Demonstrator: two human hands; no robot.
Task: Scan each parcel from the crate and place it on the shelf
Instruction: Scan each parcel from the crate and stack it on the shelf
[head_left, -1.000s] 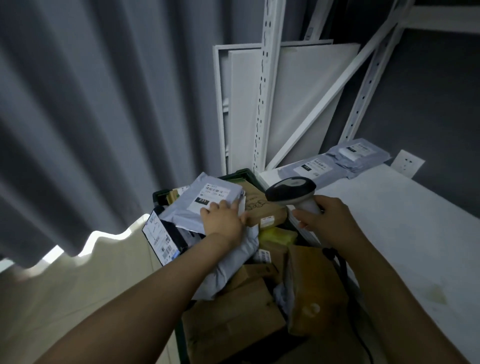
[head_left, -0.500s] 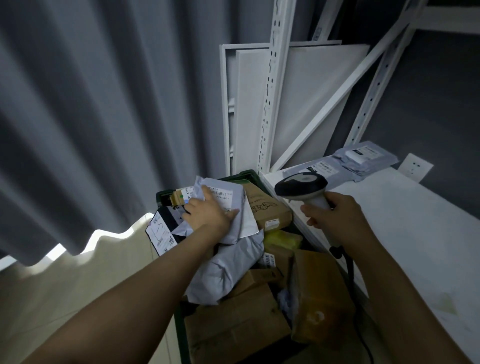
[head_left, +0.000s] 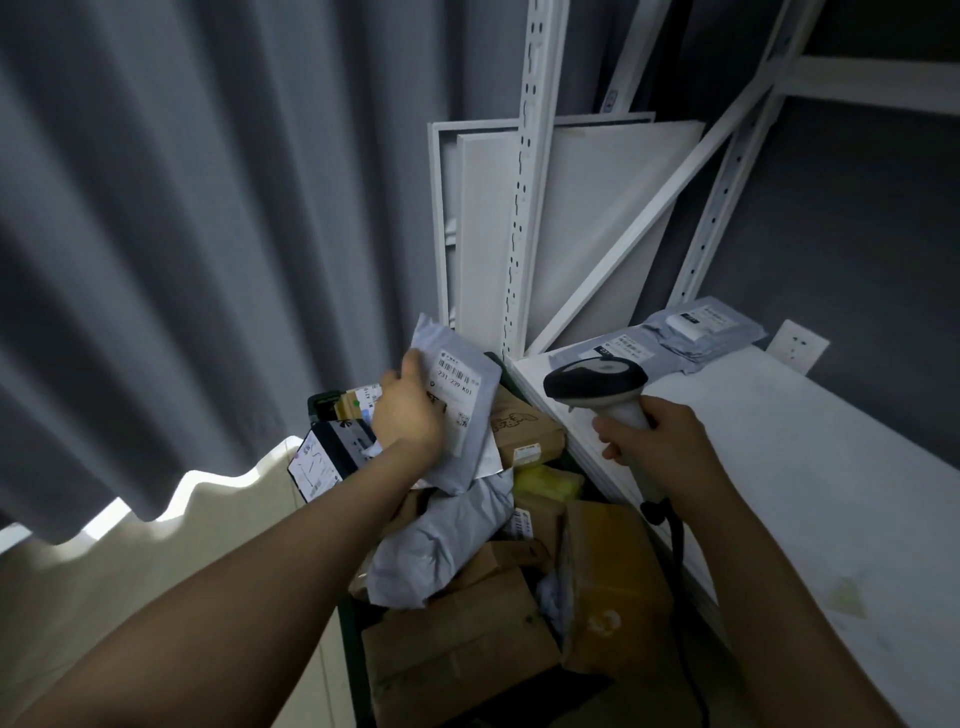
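Grey curtain (head_left: 156, 260) filled 9 o'clock, pale floor (head_left: 228, 525) under it. Crate (head_left: 319, 405) at 6, full of boxes. Left hand (head_left: 408, 415) gripped a grey parcel (head_left: 460, 400) above the crate, label visible. Right hand (head_left: 660, 452) wrapped the scanner (head_left: 597, 379) handle. White shelf (head_left: 810, 467) at 4, two grey bags (head_left: 675, 338) at its far end, wall socket (head_left: 797, 345) beside.

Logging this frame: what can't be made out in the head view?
- Fingers of the left hand: behind the grey mailer it grips; hand outline motion-blurred.
- Trigger and window of the scanner: covered by the right hand or facing away.
- Most of the crate: buried under parcels, near end cut by the bottom edge.
- Labels on the two mailers on the shelf: too small to read.
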